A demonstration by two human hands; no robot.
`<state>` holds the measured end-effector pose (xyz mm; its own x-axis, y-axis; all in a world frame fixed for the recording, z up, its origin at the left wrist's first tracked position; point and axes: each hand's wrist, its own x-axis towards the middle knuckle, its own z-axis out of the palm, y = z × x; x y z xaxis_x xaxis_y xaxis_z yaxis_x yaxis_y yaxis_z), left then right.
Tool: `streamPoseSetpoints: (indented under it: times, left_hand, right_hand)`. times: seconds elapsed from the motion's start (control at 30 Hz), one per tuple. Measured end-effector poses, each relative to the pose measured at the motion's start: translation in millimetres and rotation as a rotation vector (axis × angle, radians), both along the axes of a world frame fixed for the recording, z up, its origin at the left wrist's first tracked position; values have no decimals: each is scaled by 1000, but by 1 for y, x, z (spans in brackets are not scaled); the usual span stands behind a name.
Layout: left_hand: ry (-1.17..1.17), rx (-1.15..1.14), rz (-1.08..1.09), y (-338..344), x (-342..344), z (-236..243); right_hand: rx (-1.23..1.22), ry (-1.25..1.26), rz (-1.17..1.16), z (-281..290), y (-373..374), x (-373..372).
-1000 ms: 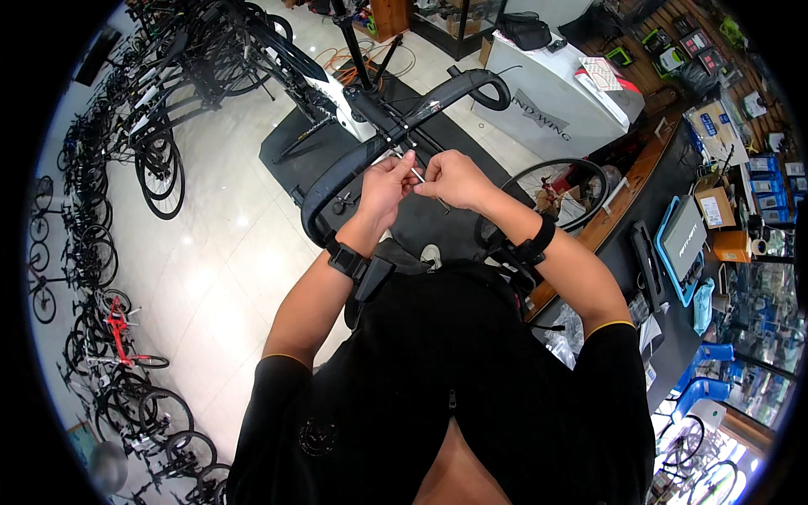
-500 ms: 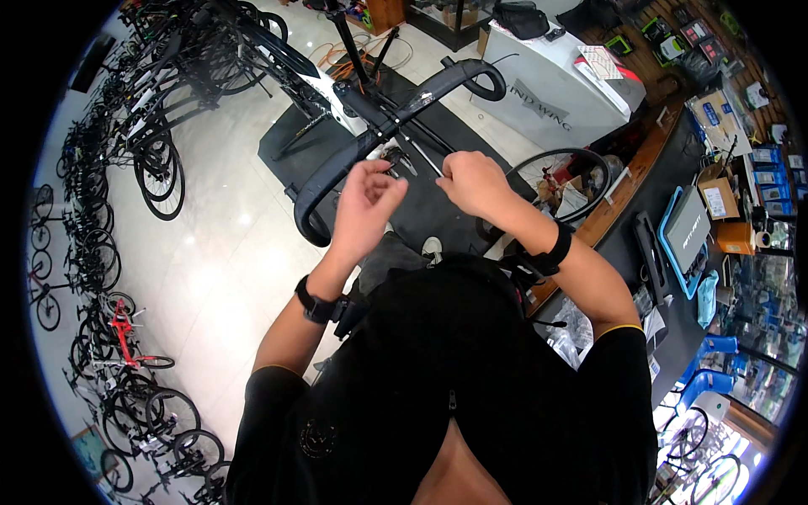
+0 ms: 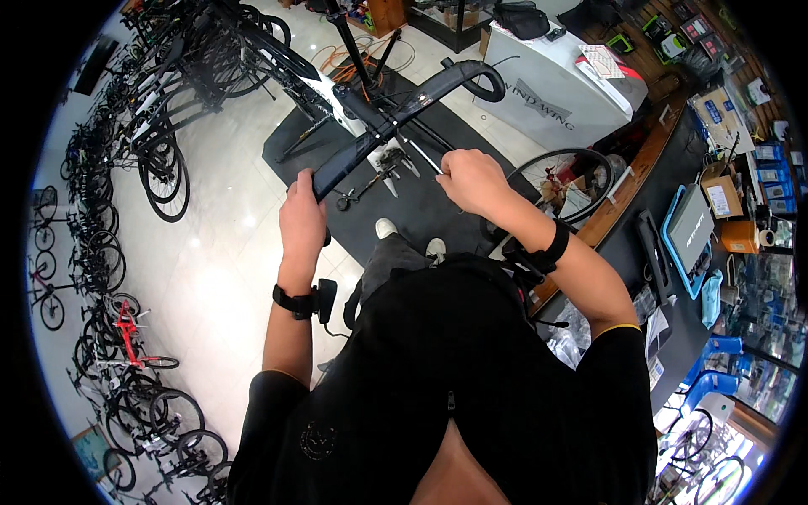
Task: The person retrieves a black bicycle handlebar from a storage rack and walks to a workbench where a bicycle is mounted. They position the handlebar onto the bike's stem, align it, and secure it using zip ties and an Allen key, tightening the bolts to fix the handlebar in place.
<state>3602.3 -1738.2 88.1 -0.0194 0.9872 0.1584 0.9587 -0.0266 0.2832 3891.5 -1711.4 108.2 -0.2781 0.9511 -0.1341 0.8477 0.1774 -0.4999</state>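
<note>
Gripping the black drop handlebar [image 3: 347,160], left hand [image 3: 301,220] curled around its left bend, hiding that bit; bar sits at the front of a white-and-black road bike [image 3: 337,105]. Right hand [image 3: 473,183] pinches a slim silver rod tool [image 3: 426,157], fingers narrow on its near end; far end points up-left toward mid-bar, contact can't tell. White fork [image 3: 385,156] under the bar, between the hands in view, above black mat [image 3: 425,209]. Lettering: large dark print plus emblem on grey counter [image 3: 513,63], ahead right; pale print on grey case [image 3: 692,229] with blue edging, right; white label on cardboard box [image 3: 727,190], too small to read. Loose wheel [image 3: 562,152] just beyond right hand. Stand post [image 3: 352,50] past the bar, orange cable [image 3: 333,61] near it. Far left, bike rows [image 3: 93,219], one red bike [image 3: 128,337].
</note>
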Motion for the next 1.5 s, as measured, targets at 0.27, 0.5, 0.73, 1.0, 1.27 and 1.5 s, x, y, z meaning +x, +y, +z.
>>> streamPoseSetpoints:
  times: [0.27,0.5,0.73,1.0,1.27,1.5]
  left_hand:
    - [-140,-177,-42,7,-5,20]
    - [-196,-148,-60,8,-8,20]
    - [-215,-102,-61,7,-9,20]
    - [-251,-93,-58,7,-6,22]
    - [-205,-8,-70,7,-12,11]
    - [-293,-49,-44,4,-8,21]
  right_hand:
    - [-2,-12,8,-6,2,-1]
    - [-19,-13,13,-3,1,-1]
    - [-14,12,46,-11,5,-3]
    - [-808,834,-312,-26,17,7]
    - [-792,795,-278,-26,23,9]
    - [-1026,931,-272,-25,28,16]
